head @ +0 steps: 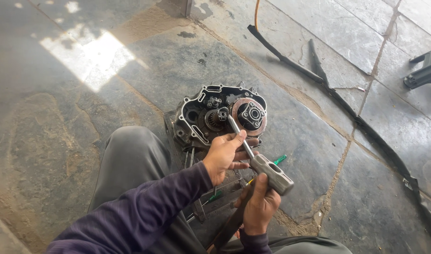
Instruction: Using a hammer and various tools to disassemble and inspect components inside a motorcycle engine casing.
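Bare left hand [223,157] and right hand [260,207], long dark purple ribbed sleeves [145,211] reaching the wrists, grey trousers [131,162] over the knees.

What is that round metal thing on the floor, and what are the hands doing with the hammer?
The picture comes from a camera on a person's head, looking down at their own hands. On the stone floor lies an opened engine case, with gears and a round plate showing inside. The left hand holds a thin metal rod with its tip at the engine. The right hand holds a hammer close to the rod's other end. A green-handled tool lies by the hands. A long black rubber strip stretches across the floor.
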